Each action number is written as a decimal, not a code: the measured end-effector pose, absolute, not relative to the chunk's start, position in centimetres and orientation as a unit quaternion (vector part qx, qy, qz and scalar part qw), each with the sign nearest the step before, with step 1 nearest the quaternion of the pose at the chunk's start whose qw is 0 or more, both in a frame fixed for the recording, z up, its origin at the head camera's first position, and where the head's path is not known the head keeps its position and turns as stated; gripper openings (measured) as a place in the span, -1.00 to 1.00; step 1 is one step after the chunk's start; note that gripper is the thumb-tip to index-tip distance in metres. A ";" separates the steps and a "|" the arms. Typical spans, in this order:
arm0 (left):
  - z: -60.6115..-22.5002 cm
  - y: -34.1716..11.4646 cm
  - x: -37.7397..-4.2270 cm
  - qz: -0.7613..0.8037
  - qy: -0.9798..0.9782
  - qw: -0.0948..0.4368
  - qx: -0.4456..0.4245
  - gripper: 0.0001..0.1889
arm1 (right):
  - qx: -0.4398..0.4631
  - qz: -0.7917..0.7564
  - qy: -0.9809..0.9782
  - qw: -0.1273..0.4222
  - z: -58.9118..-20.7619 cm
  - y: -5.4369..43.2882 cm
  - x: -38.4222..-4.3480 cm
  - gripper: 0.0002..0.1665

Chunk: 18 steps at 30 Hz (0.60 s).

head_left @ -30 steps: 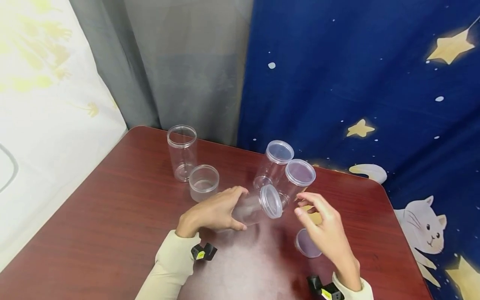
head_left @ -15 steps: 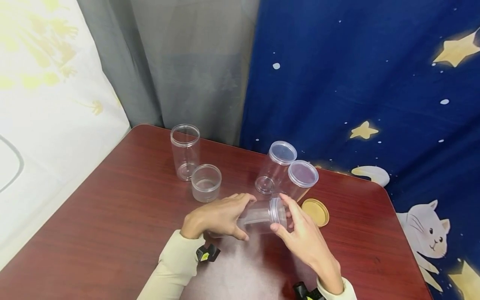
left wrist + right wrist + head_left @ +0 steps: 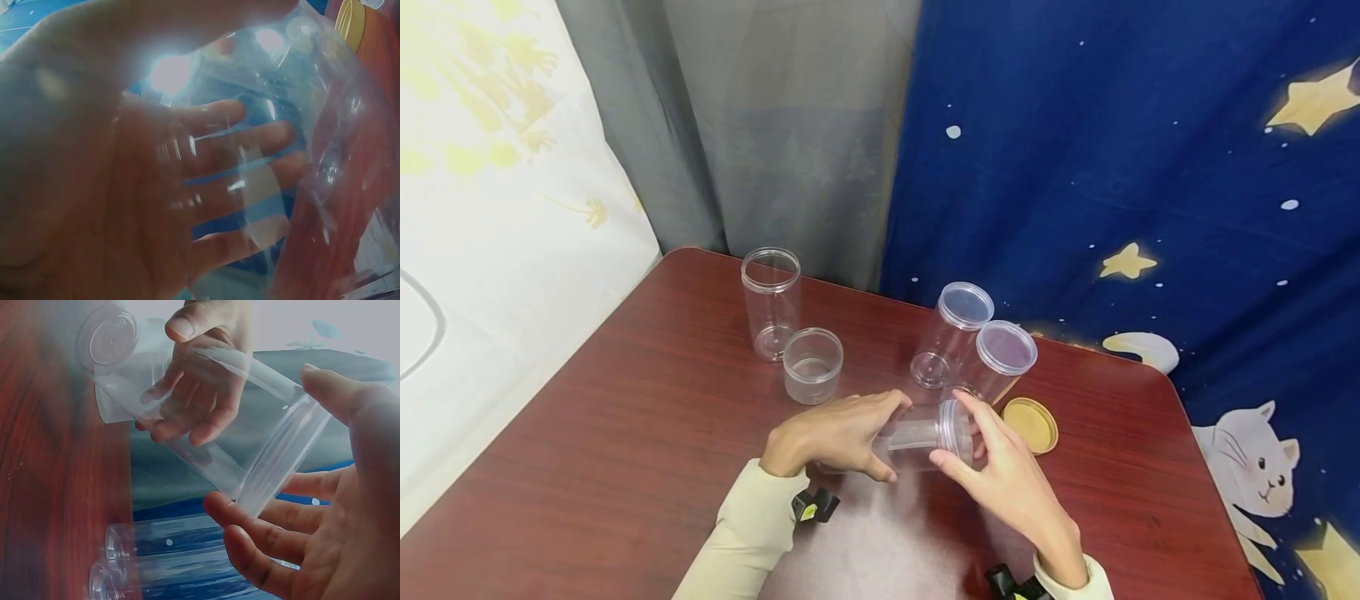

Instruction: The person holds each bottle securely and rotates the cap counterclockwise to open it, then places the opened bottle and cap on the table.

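Observation:
A tall clear plastic jar (image 3: pixel 913 434) lies on its side between both hands, close over the table. My left hand (image 3: pixel 842 433) holds its body from the left, thumb near me and fingers around the far side. At the other end my right hand (image 3: pixel 1003 471) grips the ribbed clear lid (image 3: pixel 953 429), with thumb and fingers on opposite sides of it. In the right wrist view the lid (image 3: pixel 281 459) spans the space between thumb and fingertips. The left wrist view shows the left fingers (image 3: pixel 240 187) through the clear wall.
Two lidded clear jars (image 3: pixel 966 304) stand behind the right hand, with a gold lid (image 3: pixel 1030 425) beside them. An uncapped tall jar (image 3: pixel 771 304) and a short clear tub (image 3: pixel 812 367) stand back left. Curtains (image 3: pixel 790 125) hang behind the table (image 3: pixel 587 433).
My right hand has moved left and taken hold of the jar's lid end. The jar has turned more level. A clear lid seen on the table earlier is now out of sight by the right hand.

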<state>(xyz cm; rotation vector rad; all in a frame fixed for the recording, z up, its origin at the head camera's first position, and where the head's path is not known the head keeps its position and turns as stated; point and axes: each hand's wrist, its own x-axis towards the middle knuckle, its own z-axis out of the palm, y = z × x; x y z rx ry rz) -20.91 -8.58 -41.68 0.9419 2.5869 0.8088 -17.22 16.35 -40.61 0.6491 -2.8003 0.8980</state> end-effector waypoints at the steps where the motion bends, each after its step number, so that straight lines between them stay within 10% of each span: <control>1: -41.7 -8.6 -20.9 0.281 0.892 0.136 0.326 -0.16 | 0.219 0.300 -0.926 0.063 -40.6 16.3 -17.2 -0.09; 18: -41.7 -9.1 -21.0 0.294 0.887 0.145 0.326 -0.12 | 0.265 0.315 -0.911 0.036 -40.4 16.6 -17.2 0.01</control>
